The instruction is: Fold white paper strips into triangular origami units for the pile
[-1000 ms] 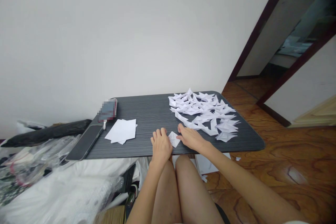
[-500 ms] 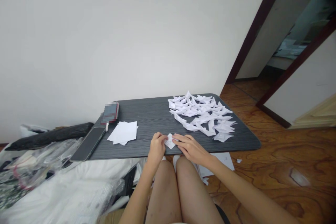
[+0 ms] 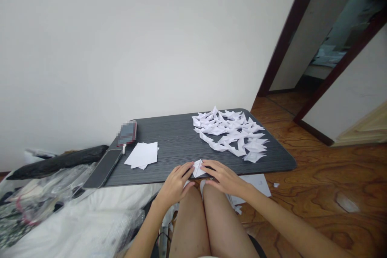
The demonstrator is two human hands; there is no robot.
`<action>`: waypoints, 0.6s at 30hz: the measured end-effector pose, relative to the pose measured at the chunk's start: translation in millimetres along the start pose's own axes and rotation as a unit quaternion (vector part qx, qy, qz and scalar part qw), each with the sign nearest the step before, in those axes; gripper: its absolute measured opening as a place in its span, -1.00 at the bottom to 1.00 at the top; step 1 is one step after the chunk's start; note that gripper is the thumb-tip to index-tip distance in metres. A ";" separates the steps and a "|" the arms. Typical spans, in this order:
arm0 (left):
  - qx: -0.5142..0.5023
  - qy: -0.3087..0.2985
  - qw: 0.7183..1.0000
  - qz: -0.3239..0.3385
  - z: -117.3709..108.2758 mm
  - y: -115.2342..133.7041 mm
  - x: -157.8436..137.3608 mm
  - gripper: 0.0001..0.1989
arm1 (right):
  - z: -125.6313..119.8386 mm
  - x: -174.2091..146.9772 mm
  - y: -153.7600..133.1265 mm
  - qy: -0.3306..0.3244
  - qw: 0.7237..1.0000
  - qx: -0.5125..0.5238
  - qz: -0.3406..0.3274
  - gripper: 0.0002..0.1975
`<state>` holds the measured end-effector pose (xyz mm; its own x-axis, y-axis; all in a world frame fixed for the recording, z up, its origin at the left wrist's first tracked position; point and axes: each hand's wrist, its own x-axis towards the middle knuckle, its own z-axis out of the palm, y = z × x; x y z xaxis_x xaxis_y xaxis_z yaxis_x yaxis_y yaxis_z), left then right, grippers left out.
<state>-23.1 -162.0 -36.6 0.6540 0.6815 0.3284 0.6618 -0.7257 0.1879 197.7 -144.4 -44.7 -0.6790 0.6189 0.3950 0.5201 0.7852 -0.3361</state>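
Note:
A small folded piece of white paper (image 3: 198,168) lies at the near edge of the dark table, creased into a diamond shape. My left hand (image 3: 175,182) rests its fingertips on the paper's left corner, fingers stretched and thumb apart. From the other side, my right hand (image 3: 223,176) lays extended fingers on the right corner, its thumb lower near the table edge. Both hands are open, pressing the paper from above rather than gripping it. Several folded white paper boats (image 3: 229,131) lie in a cluster on the table's right half.
Square white paper sheets (image 3: 142,155) are stacked on the left of the table (image 3: 172,137). A phone (image 3: 103,168) lies at the left edge, near a blurred-out object (image 3: 127,134). Paper sheets (image 3: 256,184) lie on the wooden floor, and plastic-wrapped items sit at lower left.
My left hand has opened from a pinch on the paper's left side, its thumb moving down and away. The right hand's fingers have spread. The view has shifted slightly.

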 end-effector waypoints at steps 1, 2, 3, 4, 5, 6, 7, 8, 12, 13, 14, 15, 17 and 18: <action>0.001 -0.004 1.000 -0.003 2.3 -0.6 0.0 -0.59 | 2.2 -0.2 -1.7 0.009 1.000 -0.010 0.005 -0.53; 0.001 -0.006 1.000 -0.005 4.8 -1.2 0.7 -0.60 | 4.6 0.3 -3.6 0.018 1.000 -0.021 0.013 -0.52; -0.001 -0.007 1.000 -0.008 7.0 -1.5 1.9 -0.62 | 6.9 1.5 -5.6 0.025 0.999 -0.030 0.023 -0.51; -0.005 -0.007 1.000 -0.014 8.7 -1.4 3.4 -0.64 | 9.0 3.0 -7.5 0.029 0.998 -0.038 0.033 -0.51; -0.012 -0.008 1.000 -0.021 9.7 -0.8 5.2 -0.66 | 10.9 4.6 -9.1 0.030 0.998 -0.043 0.038 -0.52; -0.020 -0.008 0.999 -0.027 10.0 0.2 6.9 -0.67 | 12.5 6.0 -10.3 0.030 0.998 -0.044 0.041 -0.55; -0.031 -0.009 0.999 -0.032 9.6 1.2 8.5 -0.69 | 13.8 7.0 -10.9 0.032 0.998 -0.042 0.042 -0.58; -0.044 -0.007 0.998 -0.037 8.7 2.1 9.9 -0.70 | 14.8 7.5 -11.1 0.037 0.998 -0.037 0.042 -0.62; -0.123 0.027 0.991 -0.051 3.8 2.0 14.9 -0.76 | 15.4 8.1 -8.8 0.089 0.994 0.030 0.054 -0.75; -0.150 0.041 0.986 -0.056 2.8 1.1 17.2 -0.77 | 14.6 9.2 -8.1 0.104 0.991 0.059 0.063 -0.77; -0.179 0.054 0.980 -0.060 2.0 0.0 20.3 -0.78 | 13.7 11.0 -7.2 0.118 0.986 0.093 0.075 -0.77; -0.209 0.064 0.974 -0.066 1.4 -1.2 24.2 -0.79 | 12.6 13.5 -6.1 0.130 0.979 0.129 0.088 -0.77; -0.257 0.079 0.959 -0.087 1.3 -3.8 34.0 -0.79 | 10.9 20.3 -2.5 0.152 0.961 0.198 0.116 -0.77; -0.274 0.084 0.952 -0.105 2.0 -5.1 39.4 -0.79 | 10.5 24.2 0.2 0.158 0.951 0.228 0.133 -0.77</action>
<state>0.0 -131.2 -26.5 0.4299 0.8261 0.3643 0.4507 -0.5460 0.7062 176.0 -129.5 -44.2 -0.3271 0.8269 0.4574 0.3233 0.5528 -0.7681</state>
